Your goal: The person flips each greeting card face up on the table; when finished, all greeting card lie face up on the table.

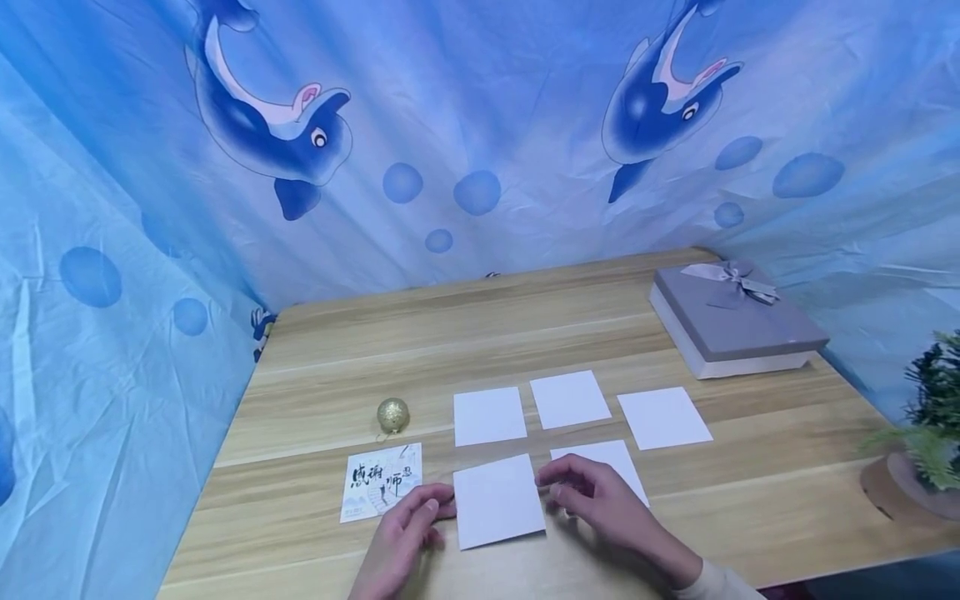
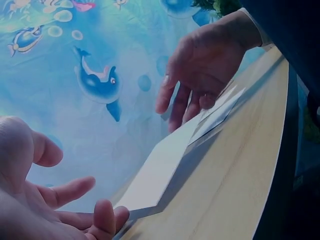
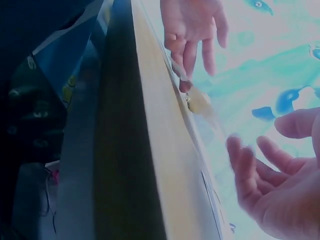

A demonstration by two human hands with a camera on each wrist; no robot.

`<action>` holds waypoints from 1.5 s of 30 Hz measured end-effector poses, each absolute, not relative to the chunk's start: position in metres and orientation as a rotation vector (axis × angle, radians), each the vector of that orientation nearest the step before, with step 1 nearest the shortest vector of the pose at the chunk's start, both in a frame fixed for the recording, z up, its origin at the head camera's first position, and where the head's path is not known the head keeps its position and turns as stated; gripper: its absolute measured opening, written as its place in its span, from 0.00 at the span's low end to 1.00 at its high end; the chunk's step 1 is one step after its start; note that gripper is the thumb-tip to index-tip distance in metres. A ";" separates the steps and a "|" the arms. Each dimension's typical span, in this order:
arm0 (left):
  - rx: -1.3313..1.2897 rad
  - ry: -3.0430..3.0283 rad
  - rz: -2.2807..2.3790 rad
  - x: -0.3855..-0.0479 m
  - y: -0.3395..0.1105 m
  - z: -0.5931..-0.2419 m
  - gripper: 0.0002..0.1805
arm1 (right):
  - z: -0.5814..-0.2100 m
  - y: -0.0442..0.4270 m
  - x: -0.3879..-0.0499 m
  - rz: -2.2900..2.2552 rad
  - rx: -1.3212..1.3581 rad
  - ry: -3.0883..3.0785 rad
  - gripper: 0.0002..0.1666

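A blank white square card point(image 1: 499, 502) is held slightly raised above the table near its front edge, between the two hands. My left hand point(image 1: 405, 537) touches its left edge with loosely bent fingers; in the left wrist view, fingertips of this hand point(image 2: 55, 200) meet the near corner of the card point(image 2: 160, 165), thumb apart. The right hand point(image 1: 611, 508) is at the card's right edge, fingers relaxed, over another white card point(image 1: 611, 462). Whether its fingertips touch the raised card, I cannot tell. A printed card point(image 1: 378, 483) lies left of the left hand.
Behind the hands lie three white cards point(image 1: 490, 416), point(image 1: 570, 399), point(image 1: 664, 417) on the wooden table point(image 1: 450, 333). A gold glitter ball point(image 1: 393, 415) sits behind the printed card. At the back right is a grey box with a ribbon point(image 1: 742, 321); a potted plant point(image 1: 911, 487) stands at the right.
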State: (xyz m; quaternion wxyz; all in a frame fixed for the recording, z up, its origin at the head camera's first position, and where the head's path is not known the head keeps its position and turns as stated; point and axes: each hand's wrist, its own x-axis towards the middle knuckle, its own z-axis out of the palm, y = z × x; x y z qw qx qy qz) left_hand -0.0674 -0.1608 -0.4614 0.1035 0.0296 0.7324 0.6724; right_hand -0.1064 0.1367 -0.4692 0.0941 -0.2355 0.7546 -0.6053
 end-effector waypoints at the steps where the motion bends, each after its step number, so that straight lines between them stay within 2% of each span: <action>1: 0.085 2.147 1.999 -0.067 -0.161 -0.461 0.21 | -0.470 0.137 -0.107 -1.799 -0.714 2.236 0.12; 9: 0.046 2.232 2.027 -0.067 -0.158 -0.461 0.19 | -0.474 0.135 -0.104 -1.858 -0.803 2.171 0.16; 21: 0.091 2.195 2.034 -0.065 -0.159 -0.464 0.19 | -0.476 0.129 -0.107 -1.858 -1.186 2.456 0.20; 30: 0.130 2.141 2.070 -0.064 -0.158 -0.463 0.19 | -0.480 0.124 -0.110 -1.840 -1.250 2.604 0.25; 38: 0.136 2.146 2.063 -0.063 -0.159 -0.464 0.20 | -0.481 0.120 -0.110 -1.813 -1.316 2.667 0.22; 45: 0.136 2.111 2.097 -0.062 -0.158 -0.464 0.20 | -0.484 0.117 -0.110 -1.787 -1.304 2.740 0.23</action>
